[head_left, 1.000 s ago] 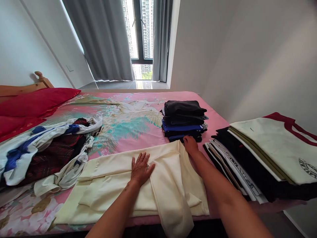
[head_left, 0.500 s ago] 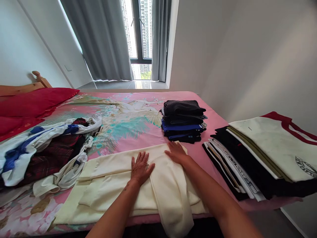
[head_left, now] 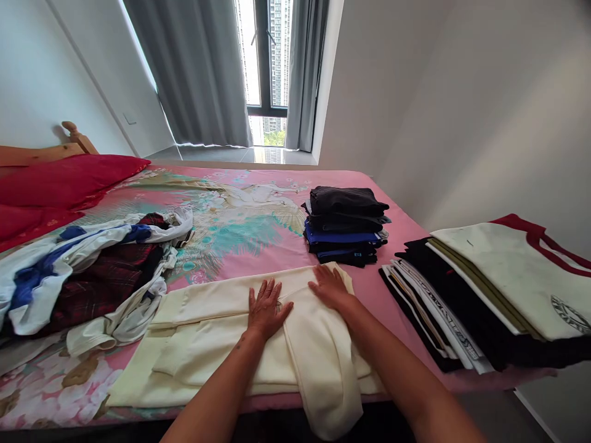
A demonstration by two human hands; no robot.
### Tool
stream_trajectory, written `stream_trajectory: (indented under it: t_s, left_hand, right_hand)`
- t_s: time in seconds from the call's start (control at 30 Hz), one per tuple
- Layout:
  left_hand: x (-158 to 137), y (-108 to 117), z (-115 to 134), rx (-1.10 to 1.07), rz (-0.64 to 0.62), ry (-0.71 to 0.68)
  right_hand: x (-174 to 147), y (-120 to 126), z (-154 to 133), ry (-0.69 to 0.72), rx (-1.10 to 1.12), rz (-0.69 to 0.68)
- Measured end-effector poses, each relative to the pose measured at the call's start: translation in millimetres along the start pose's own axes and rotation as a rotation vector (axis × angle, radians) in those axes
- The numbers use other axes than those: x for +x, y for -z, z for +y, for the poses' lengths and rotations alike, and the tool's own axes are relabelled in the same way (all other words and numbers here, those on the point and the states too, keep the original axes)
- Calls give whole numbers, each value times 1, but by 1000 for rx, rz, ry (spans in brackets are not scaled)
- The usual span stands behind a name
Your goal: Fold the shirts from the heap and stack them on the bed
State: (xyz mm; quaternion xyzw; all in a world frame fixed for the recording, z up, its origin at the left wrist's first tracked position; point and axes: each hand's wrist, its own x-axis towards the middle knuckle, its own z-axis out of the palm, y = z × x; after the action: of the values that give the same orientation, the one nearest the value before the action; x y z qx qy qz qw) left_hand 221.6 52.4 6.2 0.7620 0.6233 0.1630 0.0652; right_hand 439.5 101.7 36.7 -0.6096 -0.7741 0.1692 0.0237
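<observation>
A cream long-sleeved garment (head_left: 207,351) lies partly folded along the near edge of the bed, and one of its sleeves hangs over that edge. My left hand (head_left: 266,309) rests flat on its middle, fingers spread and pointing away from me. Farther right, my right hand (head_left: 330,286) lies flat on the garment's far right part, its fingers outstretched near the far corner. Neither hand grips the cloth. Beyond my right hand stands a folded stack of dark and blue clothes (head_left: 346,224).
On the right, a larger stack of folded shirts (head_left: 498,283) sits at the bed's edge by the wall. A loose heap of clothes (head_left: 106,271) lies on the left. Behind it is a red pillow (head_left: 83,181). The floral bedsheet (head_left: 249,237) shows between.
Both hands keep their places on the cream garment, with little visible movement. The whole view has shifted slightly, so things appear a bit farther right.
</observation>
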Motion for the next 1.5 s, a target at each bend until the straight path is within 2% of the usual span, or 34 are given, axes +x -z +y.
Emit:
stream_trajectory:
  t_s: [0.07,0.13,0.27,0.33,0.4,0.5,0.57,0.63,0.7,0.73,0.8,0.87,0.9,0.93,1.0,1.07,1.17,1.23,1.33,1.4,1.5]
  left_hand:
    - [1,-1,0,0,7,-2]
    - [2,-2,0,0,11,8]
    - [1,-3,2,-9,-1,19]
    - [2,-2,4,-20,-8,21]
    - [5,3,5,-54,-19,26]
    - [13,21,11,-261,-34,86]
    - [8,37,22,-442,-16,158]
    - [-18,50,39,-588,39,200]
    - [-66,54,61,-753,77,200]
    - [-97,52,72,-874,42,206]
    - [-157,38,90,-1051,-132,265]
    - [-202,17,101,-1115,-223,470]
    - [-214,7,104,-1112,-252,587]
    - [-219,-2,105,-1101,-266,677]
    - [-212,-11,106,-1089,-288,747]
    - [-197,-6,108,-1134,-342,699]
    - [-187,21,119,-1333,-458,586]
    - [-194,41,126,-1516,-499,535]
    - [-213,60,131,-1710,-514,577]
    - [-226,60,130,-1761,-553,652]
    - [-242,47,126,-1751,-650,741]
  right_hand:
    - [0,12,28,-151,-16,53]
    - [-5,25,41,-220,-18,77]
    - [-26,30,34,-90,15,88]
    - [-38,21,30,-23,40,63]
    - [-49,9,33,-17,62,35]
    - [-58,-7,44,-30,65,39]
    - [-59,-13,51,-32,57,60]
    - [-58,-17,55,-31,66,72]
    - [-56,-19,58,-25,77,81]
    - [-55,-21,59,-20,78,87]
    - [-53,-22,61,-11,71,96]
    - [-53,-24,62,-10,62,100]
    - [-53,-24,62,-11,58,100]
    - [-53,-24,62,-13,55,99]
    - [-54,-24,61,-14,53,99]
    - [-55,-23,60,-14,53,102]
    - [-56,-21,60,-13,56,106]
    - [-56,-21,60,-11,60,106]
    - [-56,-21,60,-12,67,101]
    - [-58,-20,58,-19,67,92]
    - [-62,-17,55,-29,59,68]
